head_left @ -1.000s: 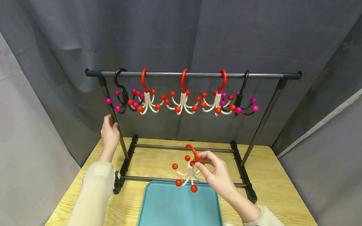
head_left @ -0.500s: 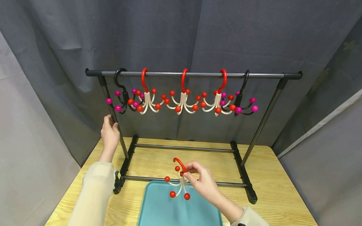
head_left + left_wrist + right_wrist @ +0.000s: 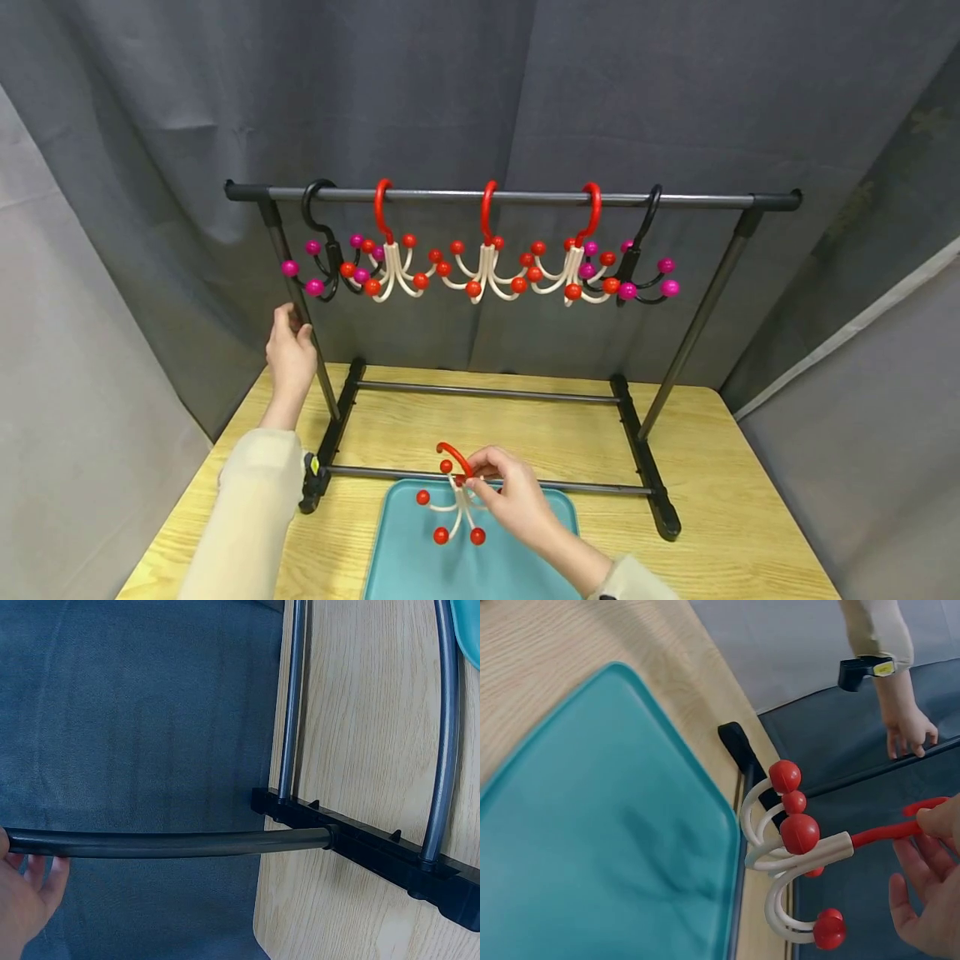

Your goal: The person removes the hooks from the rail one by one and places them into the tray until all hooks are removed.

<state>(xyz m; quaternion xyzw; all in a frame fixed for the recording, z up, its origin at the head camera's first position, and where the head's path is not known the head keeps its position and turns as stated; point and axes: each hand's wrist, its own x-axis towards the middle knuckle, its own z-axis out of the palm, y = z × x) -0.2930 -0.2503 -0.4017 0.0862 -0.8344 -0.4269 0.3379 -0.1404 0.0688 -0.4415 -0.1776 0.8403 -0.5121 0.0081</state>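
Note:
My right hand point(image 3: 517, 500) pinches a white multi-arm hanger point(image 3: 821, 851) with red ball tips by its red hook, between thumb and fingers. The hanger is held above the teal tray point(image 3: 397, 533), its arms pointing down towards it. On the left, my left hand point(image 3: 291, 354) grips the left post point(image 3: 187, 844) of a metal garment rack, with fingers curled behind the tube. From the rack's top rail point(image 3: 435, 197) hang a black hanger point(image 3: 332, 254) with pink balls at each end and three red-and-white hangers between them, the middle one point(image 3: 487, 258) near the rail's centre.
Black feet point(image 3: 648, 467) and two low crossbars point(image 3: 487, 392) form the rack's base on the wooden table point(image 3: 735, 467). The tray's far edge lies by the front crossbar. Grey curtains point(image 3: 637, 92) stand behind and at both sides.
My right hand has moved left and towards the tray with the red-and-white hanger. The right-hand hangers on the rail have swung slightly left. My left hand stays on the post.

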